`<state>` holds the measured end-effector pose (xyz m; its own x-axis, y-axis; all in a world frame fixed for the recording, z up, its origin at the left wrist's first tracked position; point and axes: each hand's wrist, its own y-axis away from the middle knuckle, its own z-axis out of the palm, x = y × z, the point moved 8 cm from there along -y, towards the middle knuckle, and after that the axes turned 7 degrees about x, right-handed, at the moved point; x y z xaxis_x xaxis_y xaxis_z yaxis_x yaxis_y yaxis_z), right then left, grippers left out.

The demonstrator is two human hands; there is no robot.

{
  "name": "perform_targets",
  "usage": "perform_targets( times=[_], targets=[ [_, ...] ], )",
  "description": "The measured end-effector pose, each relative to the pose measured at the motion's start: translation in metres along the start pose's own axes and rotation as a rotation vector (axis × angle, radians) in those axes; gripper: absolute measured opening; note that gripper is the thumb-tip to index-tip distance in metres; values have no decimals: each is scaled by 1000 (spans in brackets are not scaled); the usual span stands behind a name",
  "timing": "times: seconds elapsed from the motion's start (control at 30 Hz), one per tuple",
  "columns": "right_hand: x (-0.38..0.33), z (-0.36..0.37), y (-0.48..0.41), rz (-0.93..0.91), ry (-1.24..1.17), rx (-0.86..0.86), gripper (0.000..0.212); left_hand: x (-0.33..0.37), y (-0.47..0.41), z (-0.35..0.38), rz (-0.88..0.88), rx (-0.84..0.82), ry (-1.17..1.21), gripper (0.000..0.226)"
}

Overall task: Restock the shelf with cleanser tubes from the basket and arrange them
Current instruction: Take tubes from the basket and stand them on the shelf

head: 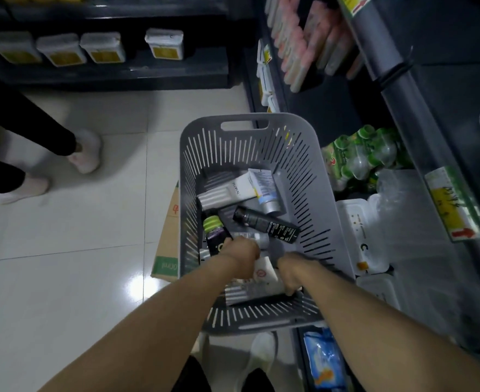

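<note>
Dim, cool light leaves the shelves (105, 72) nearly black, a bright glare spot sits on the glossy floor (138, 284), the shoes (87, 154) at left are motion-blurred, and the wide lens bends the edges.

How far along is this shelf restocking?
Shelved so far: can't tell. Both hands are in the grey slatted plastic basket: the right hand grips a white tube, the left hand is at a green-capped black tube. Several more tubes lie inside, all to shelve.
</note>
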<state>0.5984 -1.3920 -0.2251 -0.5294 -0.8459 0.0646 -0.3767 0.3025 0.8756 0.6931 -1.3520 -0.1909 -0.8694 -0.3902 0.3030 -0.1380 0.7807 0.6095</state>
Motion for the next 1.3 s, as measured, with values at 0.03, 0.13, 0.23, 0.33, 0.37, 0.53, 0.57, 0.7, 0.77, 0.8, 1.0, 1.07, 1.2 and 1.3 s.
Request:
perform_targets(
  times=[0.03,0.13,0.23,0.33,0.37,0.53,0.57,0.7,0.77,0.8,1.0,1.07,1.2,1.3],
  targets=[
    [0,-1,0,7,3,0,59,-5,1,-8,-25,19,73,25],
    [-1,-6,5,36,-75,-47,68,-20,9,-30,-88,59,258,32],
    [0,-22,23,41,-156,-27,64,-29,22,-51,-131,93,423,42],
    [1,-47,49,31,-270,35,55,-36,39,-88,-174,220,554,45],
    [3,-59,59,29,-313,66,52,-38,46,-104,-192,269,594,47],
    [26,-127,126,99,-503,296,47,-31,88,-193,-180,438,672,35],
    [32,-142,143,114,-534,345,46,-27,98,-212,-173,473,680,35],
    [57,-202,222,187,-702,572,61,-5,138,-288,-117,570,791,27],
    [69,-227,266,218,-854,694,70,7,158,-326,-76,628,887,24],
    [74,-238,288,230,-922,757,70,14,169,-344,-50,651,957,24],
    [94,-287,414,191,-1514,1150,35,69,232,-445,178,813,1088,26],
    [96,-293,447,126,-1739,1203,36,90,251,-469,266,831,1109,21],
    [106,-295,503,-53,-2121,1280,13,139,285,-506,455,861,1139,23],
    [116,-287,541,-247,-2394,1339,12,178,300,-518,561,821,1128,17]
  ],
)
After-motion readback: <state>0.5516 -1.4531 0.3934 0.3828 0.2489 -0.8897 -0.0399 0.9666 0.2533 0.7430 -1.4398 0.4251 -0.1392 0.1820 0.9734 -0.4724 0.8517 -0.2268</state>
